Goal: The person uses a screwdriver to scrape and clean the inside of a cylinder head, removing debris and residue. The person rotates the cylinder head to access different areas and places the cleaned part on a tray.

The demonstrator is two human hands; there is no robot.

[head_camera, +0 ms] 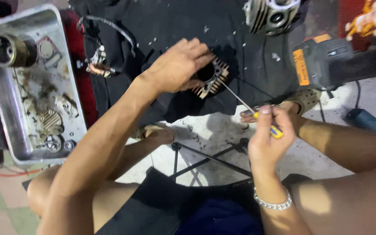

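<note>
My left hand (180, 65) rests over a finned metal engine cylinder (213, 78) that lies on a black cloth (223, 30), holding it down. My right hand (268, 137), with a silver bracelet at the wrist, grips a screwdriver (257, 114) with a yellow handle. Its thin metal shaft runs up and left, and the tip touches the cylinder's fins. Part of the cylinder is hidden under my left fingers.
A metal tray (72, 100) at the left holds a round part (9, 50), gaskets and small greasy pieces. Another finned engine part (270, 15) lies at the top. A black and orange power tool (323, 61) sits at the right. My bare legs and sandalled feet frame the floor.
</note>
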